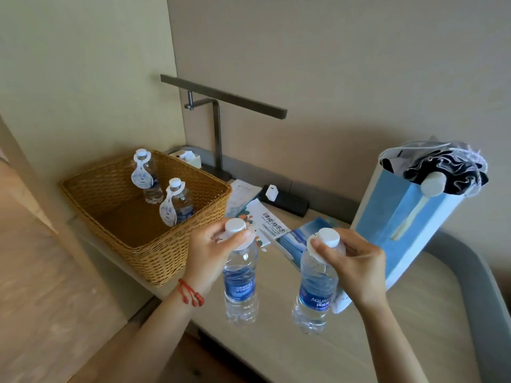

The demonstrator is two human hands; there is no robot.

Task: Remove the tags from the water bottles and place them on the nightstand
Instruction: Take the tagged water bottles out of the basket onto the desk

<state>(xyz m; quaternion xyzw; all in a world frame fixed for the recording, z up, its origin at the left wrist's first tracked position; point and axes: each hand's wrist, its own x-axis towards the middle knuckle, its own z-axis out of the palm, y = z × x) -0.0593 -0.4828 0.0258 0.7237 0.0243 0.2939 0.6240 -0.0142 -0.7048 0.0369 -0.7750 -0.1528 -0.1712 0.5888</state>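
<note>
At the upper middle of my view I see a dark lamp, its flat bar angled off a thin post. Left of center sits a woven wicker basket. Behind it, against the wall, I make out a small white box. In the middle lie leaflets with printed covers, and just beyond them a black power strip carrying a white plug. At the right stands a blue paper bag stuffed with dark crumpled fabric

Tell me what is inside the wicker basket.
Inside the wicker basket stand two water bottles, each upright with a white tag hanging from its neck. The near wall hides part of the basket floor.
</note>
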